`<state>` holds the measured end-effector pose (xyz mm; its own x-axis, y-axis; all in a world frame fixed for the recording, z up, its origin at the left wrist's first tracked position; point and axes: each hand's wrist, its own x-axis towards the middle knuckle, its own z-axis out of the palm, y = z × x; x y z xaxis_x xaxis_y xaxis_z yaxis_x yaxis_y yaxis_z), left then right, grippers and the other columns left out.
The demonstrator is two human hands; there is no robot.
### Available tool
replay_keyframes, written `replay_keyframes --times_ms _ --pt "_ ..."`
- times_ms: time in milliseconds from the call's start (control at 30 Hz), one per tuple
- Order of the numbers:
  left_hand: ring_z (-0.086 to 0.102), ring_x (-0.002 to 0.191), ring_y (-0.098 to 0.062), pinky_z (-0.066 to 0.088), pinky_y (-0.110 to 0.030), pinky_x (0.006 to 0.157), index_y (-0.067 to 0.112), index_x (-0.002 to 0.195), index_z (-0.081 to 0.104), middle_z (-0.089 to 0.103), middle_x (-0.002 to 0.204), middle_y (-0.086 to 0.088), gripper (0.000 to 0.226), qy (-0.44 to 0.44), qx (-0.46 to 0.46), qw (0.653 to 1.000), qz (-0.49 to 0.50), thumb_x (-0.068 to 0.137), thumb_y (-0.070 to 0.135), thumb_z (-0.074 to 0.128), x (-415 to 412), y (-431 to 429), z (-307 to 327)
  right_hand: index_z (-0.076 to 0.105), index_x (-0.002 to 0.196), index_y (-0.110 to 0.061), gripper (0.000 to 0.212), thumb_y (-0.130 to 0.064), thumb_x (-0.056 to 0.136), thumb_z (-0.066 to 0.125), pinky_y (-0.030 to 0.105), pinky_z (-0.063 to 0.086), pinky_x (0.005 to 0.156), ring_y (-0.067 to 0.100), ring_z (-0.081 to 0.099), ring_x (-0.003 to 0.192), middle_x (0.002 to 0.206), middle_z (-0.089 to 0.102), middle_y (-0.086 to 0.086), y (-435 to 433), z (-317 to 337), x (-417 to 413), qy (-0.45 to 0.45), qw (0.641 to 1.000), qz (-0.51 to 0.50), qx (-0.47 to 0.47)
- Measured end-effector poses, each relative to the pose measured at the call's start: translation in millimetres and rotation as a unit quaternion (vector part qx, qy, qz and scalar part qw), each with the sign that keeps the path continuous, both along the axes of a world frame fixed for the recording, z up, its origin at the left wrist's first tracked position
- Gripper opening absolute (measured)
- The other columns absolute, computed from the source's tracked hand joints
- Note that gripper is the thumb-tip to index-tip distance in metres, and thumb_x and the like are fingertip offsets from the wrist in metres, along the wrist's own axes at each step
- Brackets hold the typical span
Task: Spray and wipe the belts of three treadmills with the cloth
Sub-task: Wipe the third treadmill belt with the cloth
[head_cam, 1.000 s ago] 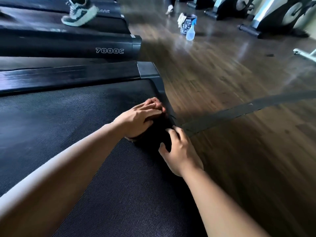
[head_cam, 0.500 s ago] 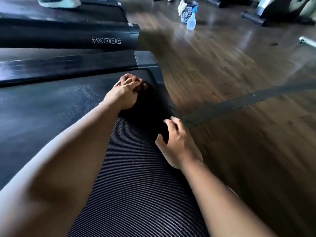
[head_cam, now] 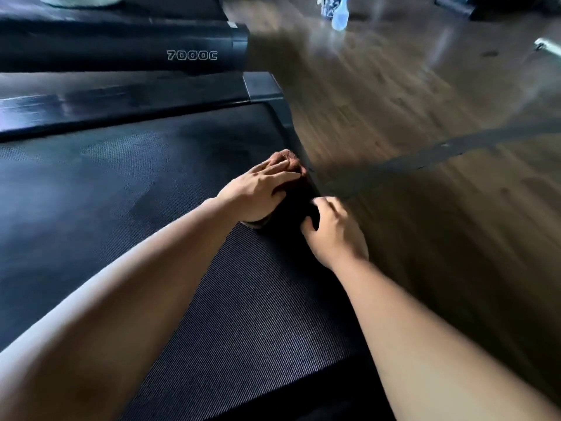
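Pressing down on item one, the brown cloth (head_cam: 287, 161), our left hand (head_cam: 261, 189) lay with fingers straight over it, at the end of the treadmill belt (head_cam: 91, 192) beside the floor edge. Our right hand (head_cam: 334, 230) sat just beside, at the belt's edge, fingers bent; we could not tell whether it gripped anything. Further stock: a neighbouring treadmill (head_cam: 121, 50) marked 7000C, a shoe (head_cam: 79, 0) on its deck at the top of view; a spray bottle (head_cam: 340, 16) standing well apart on the wooden floor (head_cam: 425, 101).
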<state>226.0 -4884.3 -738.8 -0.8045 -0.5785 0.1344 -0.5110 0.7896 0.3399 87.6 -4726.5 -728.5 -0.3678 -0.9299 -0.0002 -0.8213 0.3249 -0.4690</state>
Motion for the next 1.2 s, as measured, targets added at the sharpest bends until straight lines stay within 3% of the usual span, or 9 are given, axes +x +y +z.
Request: replay_keyframes --times_ms 367,667,867,967,1033,1100,1200 --pt "0.006 0.156 -0.017 -0.015 -0.012 0.117 0.031 0.152 0.043 0.025 0.166 -0.004 0.053 0.006 -0.009 1.0 -0.014 0.1 0.026 0.053 2 124 9 0.057 0.13 -0.016 0.041 -0.026 0.09 0.06 0.038 0.042 0.094 0.032 0.052 0.117 0.134 0.053 0.006 124 7 5 0.009 1.0 -0.028 0.005" --pt "0.004 0.156 -0.015 -0.009 -0.019 0.122 0.035 0.152 0.041 0.023 0.166 0.0 0.053 -0.01 0.015 0.999 -0.036 0.101 0.029 0.053 14 209 13 0.055 0.13 -0.021 0.041 -0.032 0.091 0.058 0.041 0.044 0.095 0.031 0.052 0.118 0.131 0.053 0.005 190 13 19 0.029 0.997 -0.057 0.035" --pt "-0.004 0.154 -0.009 -0.015 -0.01 0.115 0.033 0.154 0.038 0.017 0.167 0.0 0.058 -0.02 0.06 0.998 -0.021 0.099 0.029 0.058 29 241 13 0.054 0.129 -0.021 0.04 -0.034 0.092 0.057 0.042 0.04 0.099 0.029 0.051 0.119 0.132 0.052 0.004 214 16 31 0.038 0.997 -0.054 0.038" --pt "-0.002 0.156 -0.017 -0.004 -0.022 0.124 0.031 0.15 0.045 0.02 0.167 -0.006 0.059 0.0 0.136 0.991 0.002 0.095 0.028 0.066 35 248 14 0.053 0.134 -0.021 0.042 -0.035 0.094 0.054 0.039 0.037 0.103 0.026 0.048 0.122 0.134 0.051 0.003 214 20 38 0.031 0.998 -0.049 0.024" --pt "0.006 0.156 -0.019 0.003 -0.019 0.122 0.025 0.147 0.05 0.024 0.165 -0.009 0.056 0.032 0.181 0.983 0.024 0.094 0.021 0.069 40 252 21 0.053 0.134 -0.021 0.041 -0.035 0.095 0.053 0.038 0.035 0.104 0.026 0.047 0.123 0.134 0.051 0.002 211 24 42 0.015 0.998 -0.056 0.013" --pt "0.022 0.152 -0.014 0.015 -0.016 0.118 0.025 0.143 0.054 0.03 0.163 -0.003 0.051 0.072 0.212 0.972 0.066 0.094 0.015 0.066 48 256 30 0.054 0.132 -0.022 0.039 -0.036 0.095 0.053 0.039 0.036 0.103 0.026 0.048 0.123 0.133 0.052 0.002 208 27 48 0.002 0.998 -0.067 0.008" --pt "0.051 0.132 -0.013 0.037 -0.026 0.11 0.027 0.134 0.061 0.051 0.149 0.005 0.041 0.099 0.209 0.967 0.107 0.094 0.02 0.058 68 262 36 0.055 0.129 -0.023 0.039 -0.041 0.095 0.052 0.043 0.04 0.099 0.028 0.051 0.117 0.128 0.054 0.004 202 30 59 0.003 0.997 -0.077 -0.01"
